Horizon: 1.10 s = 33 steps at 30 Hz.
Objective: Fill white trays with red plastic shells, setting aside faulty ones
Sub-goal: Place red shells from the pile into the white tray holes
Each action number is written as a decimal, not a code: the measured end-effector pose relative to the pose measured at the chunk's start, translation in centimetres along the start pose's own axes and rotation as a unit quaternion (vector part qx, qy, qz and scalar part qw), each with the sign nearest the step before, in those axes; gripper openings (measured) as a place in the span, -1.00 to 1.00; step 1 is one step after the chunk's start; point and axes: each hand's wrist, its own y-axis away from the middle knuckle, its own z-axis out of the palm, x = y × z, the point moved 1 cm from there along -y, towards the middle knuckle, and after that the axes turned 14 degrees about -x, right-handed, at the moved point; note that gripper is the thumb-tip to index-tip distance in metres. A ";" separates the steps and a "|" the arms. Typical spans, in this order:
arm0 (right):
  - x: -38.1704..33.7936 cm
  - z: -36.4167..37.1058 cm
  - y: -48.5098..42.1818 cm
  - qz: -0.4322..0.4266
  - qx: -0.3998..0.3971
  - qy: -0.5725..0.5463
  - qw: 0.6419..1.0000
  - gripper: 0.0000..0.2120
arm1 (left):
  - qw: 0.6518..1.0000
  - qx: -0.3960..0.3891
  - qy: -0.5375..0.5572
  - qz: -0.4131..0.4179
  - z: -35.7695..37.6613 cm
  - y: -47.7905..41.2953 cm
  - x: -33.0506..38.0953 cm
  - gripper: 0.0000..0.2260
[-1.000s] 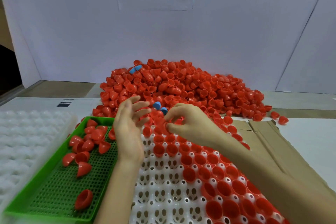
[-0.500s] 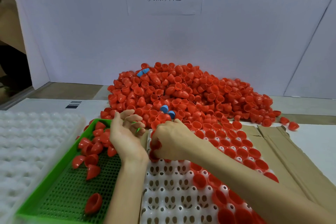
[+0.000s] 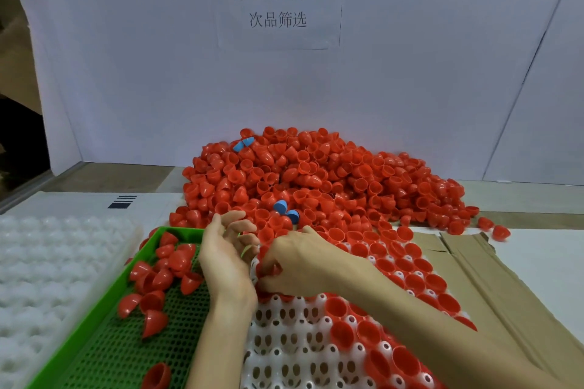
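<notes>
While both hands meet over the 11 o'clock corner of the white tray (image 3: 294, 354), the right hand (image 3: 297, 262) has its grip clenched on one red shell (image 3: 275, 269), fingers curled down at the tray; the socket under them is hidden. Left hand (image 3: 226, 256) sits just at its 9 o'clock, palm turned toward it, grip released, fingers slackly curled.

Seated shells (image 3: 407, 265) fill the tray's far rows and its 3 o'clock side, mouths up; sockets toward 7 o'clock are bare. Pile of red shells (image 3: 316, 180) lies on the counter (image 3: 543, 249) at 12 o'clock of the tray, touching its far edge. Blue shells (image 3: 286, 210) sit on the pile's near slope, just beyond the hands.

Green tray (image 3: 104, 354) lies at 9 o'clock of the white tray, side by side with it, with loose red shells (image 3: 158, 278) mostly in its far half. Spare white tray (image 3: 38, 278) lies further out at 9 o'clock, blurred. Cardboard (image 3: 493, 287) lies at 3 o'clock. Paper sign (image 3: 278, 3) hangs on the wall at 12 o'clock.
</notes>
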 end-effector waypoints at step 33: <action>18.1 0.4 4.2 0.212 0.389 -0.358 0.822 -0.85 | 0.980 -0.161 0.116 -0.025 0.8 0.7 0.2 -0.69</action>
